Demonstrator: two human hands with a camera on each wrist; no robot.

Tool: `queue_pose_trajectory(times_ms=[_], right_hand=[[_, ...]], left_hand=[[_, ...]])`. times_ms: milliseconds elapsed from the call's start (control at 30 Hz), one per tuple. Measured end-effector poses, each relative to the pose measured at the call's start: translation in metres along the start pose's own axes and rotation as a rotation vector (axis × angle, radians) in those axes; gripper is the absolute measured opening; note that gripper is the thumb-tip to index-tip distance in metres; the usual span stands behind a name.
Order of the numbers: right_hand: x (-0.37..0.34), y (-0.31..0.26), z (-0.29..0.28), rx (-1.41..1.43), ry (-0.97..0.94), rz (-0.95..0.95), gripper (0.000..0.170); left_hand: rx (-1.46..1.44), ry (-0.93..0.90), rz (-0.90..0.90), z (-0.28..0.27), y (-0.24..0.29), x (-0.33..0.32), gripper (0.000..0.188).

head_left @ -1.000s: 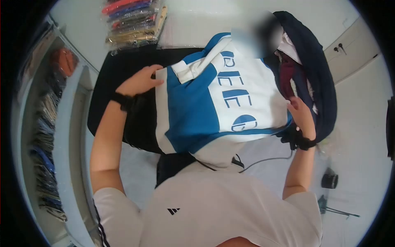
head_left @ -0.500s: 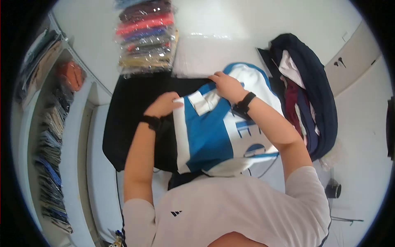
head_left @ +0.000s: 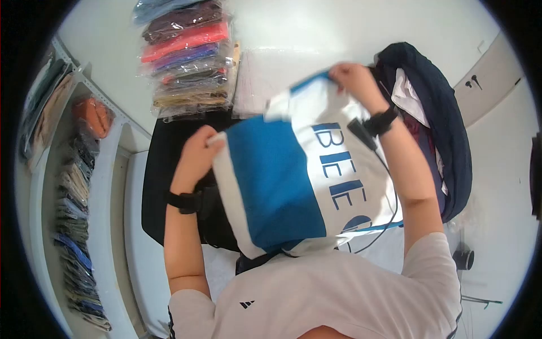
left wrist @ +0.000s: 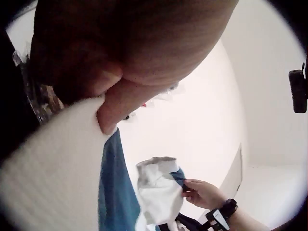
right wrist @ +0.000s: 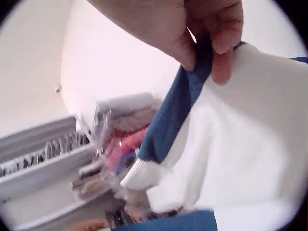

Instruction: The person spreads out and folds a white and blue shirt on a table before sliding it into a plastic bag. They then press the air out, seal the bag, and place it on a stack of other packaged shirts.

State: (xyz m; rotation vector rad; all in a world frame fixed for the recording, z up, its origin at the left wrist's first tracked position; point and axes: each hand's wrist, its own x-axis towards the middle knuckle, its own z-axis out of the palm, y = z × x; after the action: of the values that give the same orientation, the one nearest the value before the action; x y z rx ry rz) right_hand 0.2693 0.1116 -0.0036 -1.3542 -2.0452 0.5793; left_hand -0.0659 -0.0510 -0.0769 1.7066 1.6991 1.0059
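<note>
First, nearest the head camera, a pale short-sleeved shirt (head_left: 339, 294) is covering the person's torso, while a black wristband (head_left: 185, 202) is circling each wrist. A blue-and-white sweatshirt (head_left: 276, 181) is stretching between the two hands just beyond the shirt, its blue block letters (head_left: 339, 166) running sideways across the white panel. The left hand (head_left: 197, 155) is pinching a corner of the white hem, its grip narrow, with the cloth caught between thumb and fingers. The right hand (head_left: 353, 82), farther forward, is pinching a blue band of the sweatshirt; in the right wrist view this grip is likewise narrow, and the band is sloping down to a white ribbed cuff (right wrist: 139, 175). Beneath the sweatshirt, a black surface (head_left: 161, 186) is showing at the left. Beyond it, a stack of plastic-wrapped garments (head_left: 186, 62) is standing beside clear plastic (head_left: 259, 79). To the right, a navy fabric holder (head_left: 456, 141) is containing white cloth (head_left: 415, 99). Along the left, shelves (head_left: 104, 186) are bearing wrapped items (head_left: 73, 214).
</note>
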Motion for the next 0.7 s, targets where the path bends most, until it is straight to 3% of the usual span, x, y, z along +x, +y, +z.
queue_pose_trajectory(times_ms=[67,100,167,233,300,367,433,467,533,633,700], right_hand=[[0.021,0.013,-0.016,0.320,0.219,-0.029,0.025],[0.036,0.027,-0.022,0.480,0.189,-0.012,0.031],[0.046,0.041,-0.020,0.369,0.199,-0.202,0.045],[0.048,0.061,-0.015,0.272,0.111,0.019,0.058],[0.053,0.094,-0.023,0.244,0.125,0.070,0.047],[0.055,0.121,-0.036,0.225,-0.110,0.191,0.037],[0.043,0.134,-0.034,0.252,-0.043,0.248,0.030],[0.038,0.136,-0.032,0.119,-0.088,0.340,0.031],[0.036,0.136,-0.029,-0.054,-0.151,0.429,0.037],[0.032,0.130,-0.021,0.001,-0.230,0.509,0.043],[0.039,0.137,-0.013,0.037,-0.214,0.475,0.036]], left_hand=[[0.075,0.072,-0.035,-0.011,0.001,0.002,0.017],[0.122,0.088,-0.034,-0.014,-0.004,0.004,0.018],[0.178,0.097,-0.042,-0.010,-0.011,0.007,0.018],[0.233,0.108,-0.049,-0.006,-0.025,0.011,0.019],[0.138,-0.009,-0.114,-0.001,-0.044,0.011,0.019],[0.128,-0.047,-0.168,-0.002,-0.034,0.009,0.020],[-0.009,-0.106,-0.312,-0.001,-0.034,0.012,0.022],[-0.008,-0.112,-0.310,0.001,-0.033,0.012,0.022],[0.144,-0.060,-0.115,0.004,-0.029,0.013,0.023],[0.137,-0.112,-0.164,0.004,-0.032,0.015,0.022],[0.139,-0.099,-0.161,0.003,-0.030,0.016,0.021]])
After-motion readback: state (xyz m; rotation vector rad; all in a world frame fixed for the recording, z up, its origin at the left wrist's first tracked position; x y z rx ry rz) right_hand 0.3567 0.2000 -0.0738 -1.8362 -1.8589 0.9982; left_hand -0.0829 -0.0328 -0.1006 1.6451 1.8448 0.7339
